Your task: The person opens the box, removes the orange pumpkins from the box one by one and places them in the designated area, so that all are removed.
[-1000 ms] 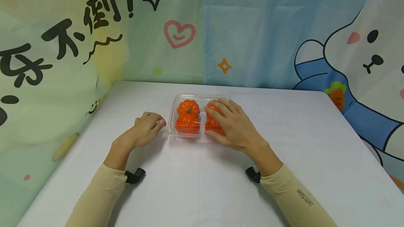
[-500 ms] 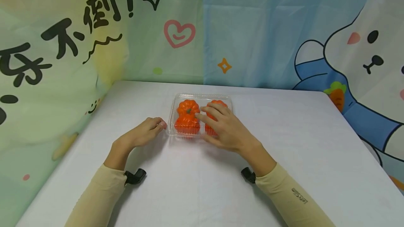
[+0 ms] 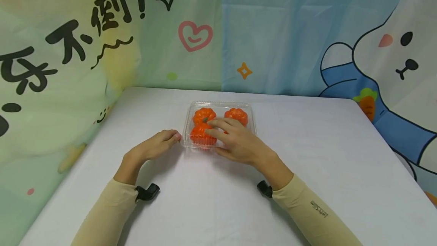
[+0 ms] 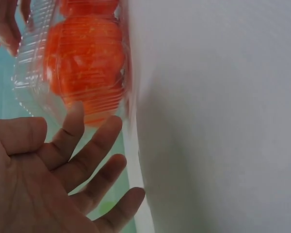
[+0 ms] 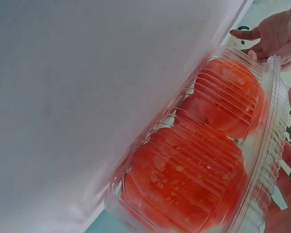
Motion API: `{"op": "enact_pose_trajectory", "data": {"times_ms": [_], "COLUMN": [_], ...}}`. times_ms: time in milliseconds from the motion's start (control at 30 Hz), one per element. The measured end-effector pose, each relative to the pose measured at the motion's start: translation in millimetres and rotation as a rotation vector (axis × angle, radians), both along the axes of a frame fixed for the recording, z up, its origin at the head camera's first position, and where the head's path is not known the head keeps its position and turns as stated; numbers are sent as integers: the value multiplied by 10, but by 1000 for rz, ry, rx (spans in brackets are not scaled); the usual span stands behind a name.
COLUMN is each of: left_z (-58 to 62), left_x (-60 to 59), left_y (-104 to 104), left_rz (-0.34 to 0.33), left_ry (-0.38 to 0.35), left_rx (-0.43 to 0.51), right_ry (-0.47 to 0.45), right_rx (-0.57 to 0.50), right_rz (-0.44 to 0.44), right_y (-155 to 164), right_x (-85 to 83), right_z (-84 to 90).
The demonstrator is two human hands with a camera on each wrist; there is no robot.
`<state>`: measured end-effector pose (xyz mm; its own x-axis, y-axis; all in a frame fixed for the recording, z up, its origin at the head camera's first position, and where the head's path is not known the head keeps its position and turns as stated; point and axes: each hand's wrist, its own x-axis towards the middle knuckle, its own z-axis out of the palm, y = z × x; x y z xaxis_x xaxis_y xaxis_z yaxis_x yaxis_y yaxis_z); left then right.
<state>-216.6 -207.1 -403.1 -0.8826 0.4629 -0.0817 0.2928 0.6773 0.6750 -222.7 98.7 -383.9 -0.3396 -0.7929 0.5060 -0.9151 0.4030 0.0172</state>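
A staged recording corner is shown rather than a lived-in room. A table (image 3: 307,170) is covered with a plain white cloth, and it is closed in on two sides by hung fabric backdrops (image 3: 273,29) printed with a cartoon rabbit (image 3: 392,48), a heart (image 3: 195,36), stars and large black lettering (image 3: 68,41). No furniture or appliances are seen beyond this

Left hand (image 3: 157,146) rests with fingers loosely curled; right hand (image 3: 235,142) reaches forward, fingers spread flat; both forearms sleeved.
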Motion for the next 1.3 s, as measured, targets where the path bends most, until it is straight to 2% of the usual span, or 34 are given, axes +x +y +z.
{"op": "enact_pose_trajectory", "data": {"times_ms": [267, 533, 700, 1033, 1300], "left_z": [-18, -9, -14, -29, -22], "left_x": [-11, -8, -12, -16, -18], "left_y": [11, 1, 3, 16, 1], "left_rz": [-19, -67, -72, -85, -79], "left_ry": [-37, -94, -113, -117, -142], "left_rx": [26, 145, 176, 189, 175], "right_ry": [8, -11, -12, 10, 110], "right_rx": [16, 40, 77, 108, 146], "right_rz": [25, 33, 33, 9, -18], "right_y": [-25, -44, -80, -120, -201], "right_x": [18, 17, 12, 34, 62], "right_z": [-16, -40, -34, -25, 8]}}
